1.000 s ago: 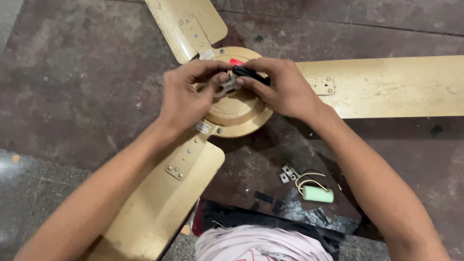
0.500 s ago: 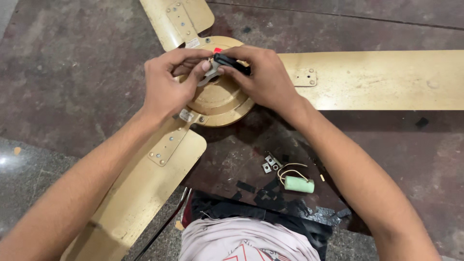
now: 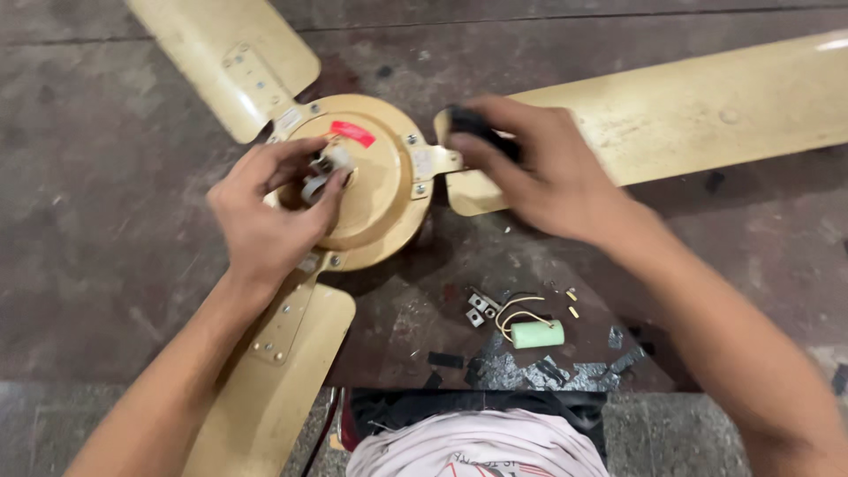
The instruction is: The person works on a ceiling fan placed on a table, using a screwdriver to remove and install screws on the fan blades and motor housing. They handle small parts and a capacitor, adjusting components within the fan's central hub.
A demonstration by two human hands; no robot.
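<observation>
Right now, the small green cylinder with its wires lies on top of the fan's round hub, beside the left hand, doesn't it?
Not quite. The head view shows the small green cylinder with its wires lying on the dark floor below the fan's round hub, well apart from the left hand, which rests on that hub.

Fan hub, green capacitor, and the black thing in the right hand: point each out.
Fan hub (image 3: 375, 190): head view, on the bare domed top.
Green capacitor (image 3: 537, 334): head view, middle of its cylinder body.
Black thing (image 3: 465, 122): head view, on the part showing above the right hand (image 3: 548, 172).
</observation>
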